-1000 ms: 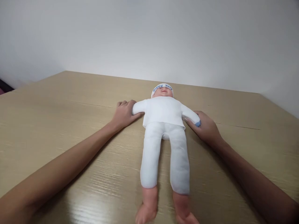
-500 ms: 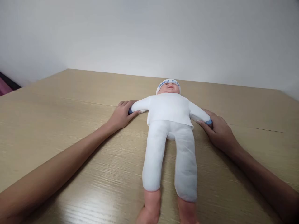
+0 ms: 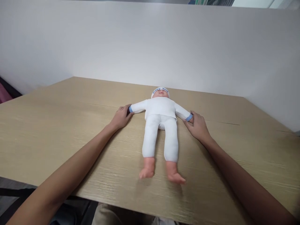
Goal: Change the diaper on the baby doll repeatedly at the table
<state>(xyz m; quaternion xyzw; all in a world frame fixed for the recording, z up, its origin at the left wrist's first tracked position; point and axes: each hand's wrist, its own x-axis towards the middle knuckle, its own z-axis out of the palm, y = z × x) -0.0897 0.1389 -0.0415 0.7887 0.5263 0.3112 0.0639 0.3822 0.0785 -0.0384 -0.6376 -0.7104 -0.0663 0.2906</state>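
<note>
Doll (image 3: 160, 107) in white clothes, laid face up on the surface (image 3: 93, 150) between left hand (image 3: 120, 117) and right hand (image 3: 199, 126), bare feet (image 3: 147, 168) nearer than both. Gripped in the left hand at the blue cuff (image 3: 130, 109), one arm (image 3: 138, 106); gripped likewise in the right, the other. Beyond the hands, head in white headband (image 3: 153, 92) with blue lettering, then pale wall (image 3: 140, 47). Well left of the left hand, something purple (image 3: 4, 93), too cropped to tell.
</note>
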